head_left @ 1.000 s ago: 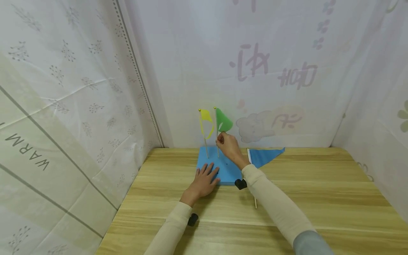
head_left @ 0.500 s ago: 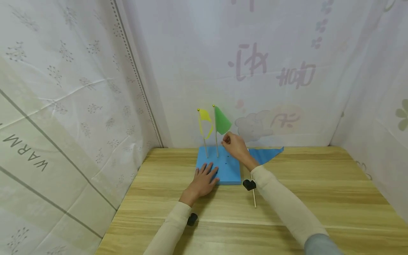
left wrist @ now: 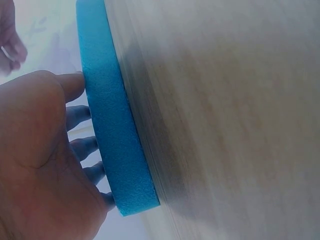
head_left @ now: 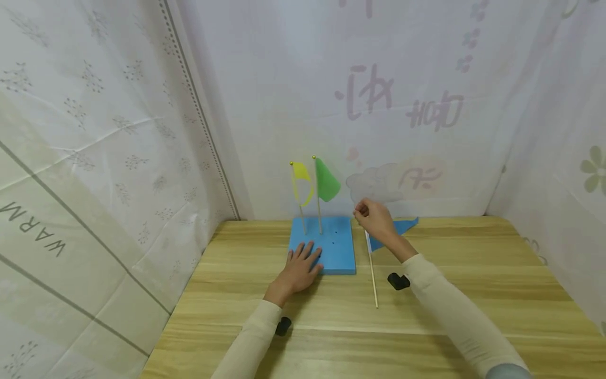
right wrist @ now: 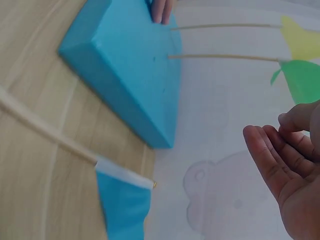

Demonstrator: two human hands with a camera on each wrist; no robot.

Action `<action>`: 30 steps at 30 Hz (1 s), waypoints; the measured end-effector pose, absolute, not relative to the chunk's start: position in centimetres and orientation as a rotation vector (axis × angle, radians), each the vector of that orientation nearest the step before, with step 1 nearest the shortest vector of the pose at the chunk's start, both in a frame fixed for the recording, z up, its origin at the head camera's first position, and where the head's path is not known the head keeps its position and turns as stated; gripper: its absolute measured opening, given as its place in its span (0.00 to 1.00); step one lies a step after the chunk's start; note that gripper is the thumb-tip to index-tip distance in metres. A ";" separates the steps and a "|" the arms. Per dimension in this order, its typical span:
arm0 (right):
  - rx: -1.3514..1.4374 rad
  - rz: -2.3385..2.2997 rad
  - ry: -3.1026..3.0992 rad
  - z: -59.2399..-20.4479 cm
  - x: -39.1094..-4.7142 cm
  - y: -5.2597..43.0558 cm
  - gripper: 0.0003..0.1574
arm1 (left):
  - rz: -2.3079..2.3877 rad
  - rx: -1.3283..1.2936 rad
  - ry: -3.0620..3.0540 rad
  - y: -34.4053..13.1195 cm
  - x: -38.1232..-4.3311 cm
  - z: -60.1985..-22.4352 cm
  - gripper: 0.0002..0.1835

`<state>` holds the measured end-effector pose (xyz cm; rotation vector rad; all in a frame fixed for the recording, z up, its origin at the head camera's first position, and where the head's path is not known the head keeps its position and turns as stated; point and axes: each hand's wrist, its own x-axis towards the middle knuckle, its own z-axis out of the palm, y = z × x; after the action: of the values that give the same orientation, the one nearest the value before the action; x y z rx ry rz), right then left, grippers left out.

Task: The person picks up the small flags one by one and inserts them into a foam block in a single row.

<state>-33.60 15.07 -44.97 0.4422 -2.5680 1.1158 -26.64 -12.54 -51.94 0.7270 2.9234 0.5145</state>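
My left hand (head_left: 297, 271) rests with spread fingers on the front left of a blue foam block (head_left: 340, 258); in the left wrist view its fingertips lie on the top face, above the block's side (left wrist: 115, 125). Two small flags stand upright in the block, a yellow one (head_left: 301, 171) and a green one (head_left: 327, 181), each on a thin stick with a gold tip. My right hand (head_left: 377, 218) hovers to the right of the block, fingers loosely bent and holding nothing. Below it, a blue pennant flag (head_left: 407, 226) lies on the table, its cloth partly hidden by the hand.
The wooden table (head_left: 450, 305) reaches back to a printed white curtain (head_left: 284, 79), with more curtain at both sides. Small dark holes (head_left: 333, 243) show in the block's top, right of the flags.
My right hand has let go of the green flag's stick and moved right, over the blue flag. The green flag stays upright. My left hand has kept its place on the block.
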 end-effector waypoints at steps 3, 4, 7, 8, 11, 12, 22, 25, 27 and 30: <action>0.422 1.114 -2.579 -45.4 -33.0 16.3 0.07 | 0.495 0.728 2.922 -12.6 -26.6 -52.0 0.33; 0.416 1.110 -2.585 -45.6 -32.8 16.7 0.07 | 0.500 0.727 2.920 -12.7 -26.6 -52.0 0.33; 0.409 1.097 -2.595 -46.2 -32.2 17.8 0.07 | 0.517 0.723 2.913 -12.8 -26.5 -52.0 0.33; 0.408 1.086 -2.597 -46.4 -32.0 18.1 0.07 | 0.521 0.722 2.913 -12.8 -26.6 -52.0 0.33; 0.414 1.075 -2.602 -46.8 -31.5 18.9 0.08 | 0.529 0.720 2.922 -12.8 -26.7 -52.4 0.32; 0.409 1.066 -2.609 -47.0 -31.3 19.2 0.09 | 0.527 0.719 2.925 -12.9 -26.8 -52.5 0.33; 0.358 1.085 -2.703 -49.4 -29.2 20.5 0.09 | 0.519 0.725 2.925 -12.8 -27.0 -52.9 0.33; 0.332 1.094 -2.744 -50.5 -28.8 20.5 0.08 | 0.507 0.727 2.915 -12.7 -26.8 -52.5 0.33; 0.330 1.088 -2.773 -51.1 -28.6 20.4 0.08 | 0.514 0.732 2.910 -12.7 -26.7 -52.2 0.32; 0.329 1.043 -2.814 -51.9 -28.3 20.2 0.08 | 0.526 0.735 2.902 -12.7 -26.7 -51.9 0.32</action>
<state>-28.33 20.22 -51.90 0.3295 -2.8143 1.0426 -26.71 -12.67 -51.94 0.7352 2.9019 0.5257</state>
